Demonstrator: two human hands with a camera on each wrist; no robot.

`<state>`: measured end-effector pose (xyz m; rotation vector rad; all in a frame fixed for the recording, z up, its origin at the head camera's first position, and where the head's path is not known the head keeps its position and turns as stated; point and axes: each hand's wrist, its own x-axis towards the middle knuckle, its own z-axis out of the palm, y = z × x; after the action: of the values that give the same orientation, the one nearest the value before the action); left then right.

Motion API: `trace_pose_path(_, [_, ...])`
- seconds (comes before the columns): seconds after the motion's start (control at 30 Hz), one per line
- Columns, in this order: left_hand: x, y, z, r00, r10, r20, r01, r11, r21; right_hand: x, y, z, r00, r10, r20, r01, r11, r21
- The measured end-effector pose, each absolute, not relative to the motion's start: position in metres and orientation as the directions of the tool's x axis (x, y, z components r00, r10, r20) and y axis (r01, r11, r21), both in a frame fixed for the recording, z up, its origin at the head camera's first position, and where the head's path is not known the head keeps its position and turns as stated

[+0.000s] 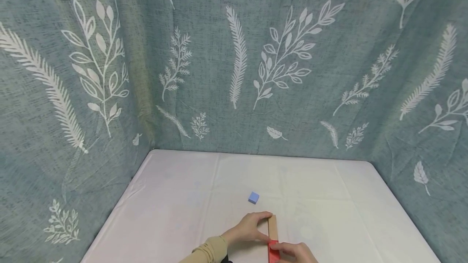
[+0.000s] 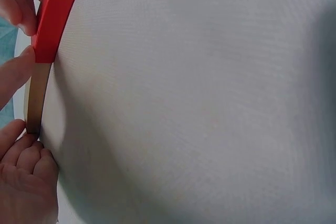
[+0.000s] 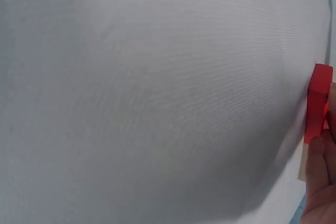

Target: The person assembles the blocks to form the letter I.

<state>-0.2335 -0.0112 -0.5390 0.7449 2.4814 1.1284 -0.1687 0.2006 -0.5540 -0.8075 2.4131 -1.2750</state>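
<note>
Leaf-printed fabric (image 1: 204, 72) lines the far edge of the white counter (image 1: 164, 198). Midway between the side edges, a tan bar (image 1: 272, 228) meets a red bar (image 1: 273, 255) end-on. Left hand (image 1: 250, 228): pinching the tan bar lengthwise. Right hand (image 1: 297, 251): pinching the red bar. Blue block (image 1: 254, 197): nearer the far edge.

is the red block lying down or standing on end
Lying down: the red block stretches lengthwise along the white table, in line with the tan block.
</note>
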Motion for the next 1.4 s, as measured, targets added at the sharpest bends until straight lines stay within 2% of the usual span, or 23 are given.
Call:
trace_pose_path(0.17, [-0.234, -0.011, -0.539, -0.818, 0.571, -0.076, 0.321, 0.561, 0.763, -0.171, 0.197, -0.551, -0.833, -0.553, -0.001, -0.303, 0.457, -0.836])
trace_pose_path(0.33, [-0.235, -0.011, -0.539, -0.818, 0.569, -0.089, 0.303, 0.557, 0.774, -0.173, 0.193, -0.548, -0.902, -0.429, -0.041, -0.191, 0.482, -0.855])
trace_pose_path(0.47, [-0.233, -0.010, -0.538, -0.815, 0.572, -0.092, 0.297, 0.548, 0.782, -0.175, 0.191, -0.551, -0.924, -0.375, -0.070, -0.139, 0.502, -0.853])
trace_pose_path(0.7, [-0.232, -0.010, -0.539, -0.813, 0.577, -0.072, 0.320, 0.548, 0.773, -0.176, 0.193, -0.558, -0.912, -0.409, -0.041, -0.198, 0.523, -0.829])
trace_pose_path(0.97, [-0.234, -0.011, -0.540, -0.815, 0.574, -0.074, 0.319, 0.553, 0.769, -0.180, 0.193, -0.562, -0.878, -0.464, 0.116, -0.376, 0.521, -0.767])
trace_pose_path(1.27, [-0.233, -0.009, -0.540, -0.823, 0.558, -0.104, 0.281, 0.560, 0.779, -0.180, 0.193, -0.559, -0.887, -0.460, 0.044, -0.308, 0.517, -0.799])
trace_pose_path(1.4, [-0.233, -0.009, -0.540, -0.823, 0.558, -0.105, 0.279, 0.558, 0.781, -0.180, 0.193, -0.560, -0.883, -0.466, 0.050, -0.320, 0.521, -0.791])
